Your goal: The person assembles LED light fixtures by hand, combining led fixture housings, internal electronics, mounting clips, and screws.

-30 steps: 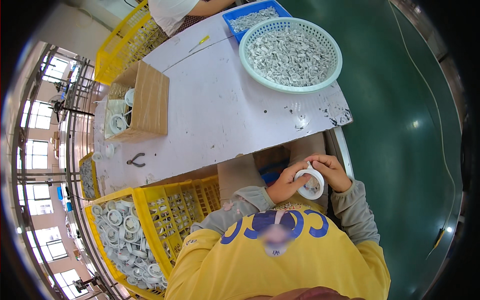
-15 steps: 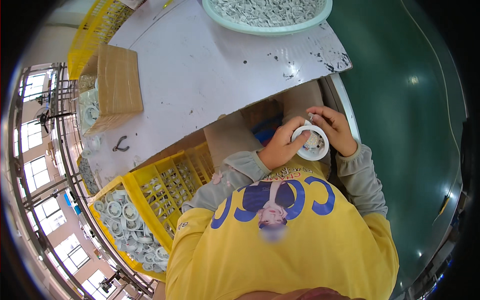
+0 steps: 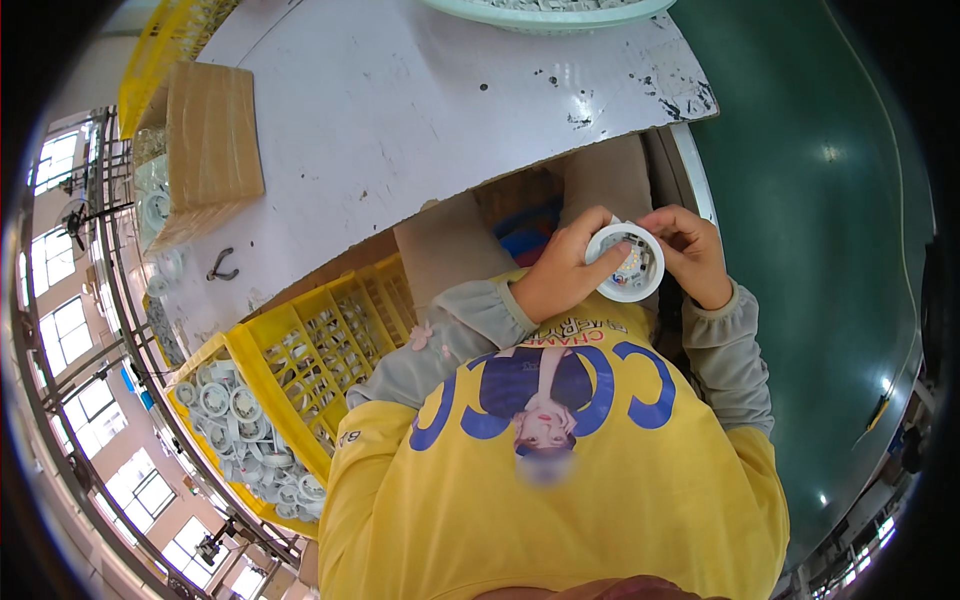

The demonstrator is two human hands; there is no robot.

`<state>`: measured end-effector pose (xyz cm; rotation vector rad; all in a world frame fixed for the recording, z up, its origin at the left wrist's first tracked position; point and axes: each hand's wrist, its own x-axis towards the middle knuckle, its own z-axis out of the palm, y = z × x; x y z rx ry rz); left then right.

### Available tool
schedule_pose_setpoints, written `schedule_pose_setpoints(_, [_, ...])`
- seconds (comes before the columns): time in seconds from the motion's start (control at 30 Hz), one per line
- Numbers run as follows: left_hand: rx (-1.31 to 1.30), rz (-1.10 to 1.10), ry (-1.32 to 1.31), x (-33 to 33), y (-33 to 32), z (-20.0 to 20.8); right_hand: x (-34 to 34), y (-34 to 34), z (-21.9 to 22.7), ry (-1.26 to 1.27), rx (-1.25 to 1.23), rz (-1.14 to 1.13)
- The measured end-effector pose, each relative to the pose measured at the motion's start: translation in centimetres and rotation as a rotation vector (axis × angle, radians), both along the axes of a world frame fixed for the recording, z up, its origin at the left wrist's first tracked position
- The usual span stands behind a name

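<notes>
Right of centre, my left hand (image 3: 560, 268) grips a round white plastic housing (image 3: 634, 269), thumb over its opening, seemingly to steady it. My right hand (image 3: 694, 254) curls at its right rim; I cannot tell whether it pinches anything. Lower left, a yellow plastic crate (image 3: 264, 374) holds similar parts (image 3: 243, 406), apparently for easy reach.

Your left hand (image 3: 560, 277) holds the round white housing (image 3: 627, 293) over your lap, its open face toward you; inside the smooth rim sits a board (image 3: 634, 267) with pale yellowish dots and small dark parts, partly covered by your thumb, your right hand (image 3: 692, 255) at its upper right edge
</notes>
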<state>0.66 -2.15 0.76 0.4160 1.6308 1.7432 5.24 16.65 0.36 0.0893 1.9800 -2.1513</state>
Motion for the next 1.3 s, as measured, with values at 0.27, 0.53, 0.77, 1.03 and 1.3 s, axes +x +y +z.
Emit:
schedule_pose_setpoints(0.27, [0.044,0.083,-0.041,0.0,0.3,-0.2,0.0,0.0,0.0,-0.001,-0.008,-0.002])
schedule_pose_setpoints(0.53, [-0.046,-0.019,0.092,-0.1,0.2,-0.3,0.2,-0.2,-0.2,0.000,-0.007,-0.001])
schedule_pose_setpoints(0.77, [-0.071,-0.057,0.108,-0.2,0.0,-0.4,0.3,-0.1,-0.2,0.003,0.002,0.030])
schedule_pose_setpoints(1.03, [-0.033,-0.073,0.122,0.0,-0.1,-0.4,0.7,-0.1,0.2,0.050,0.010,0.067])
schedule_pose_setpoints(1.3, [-0.055,-0.041,0.161,-0.1,-0.2,-0.2,0.1,0.4,1.7,-0.185,-0.253,0.159])
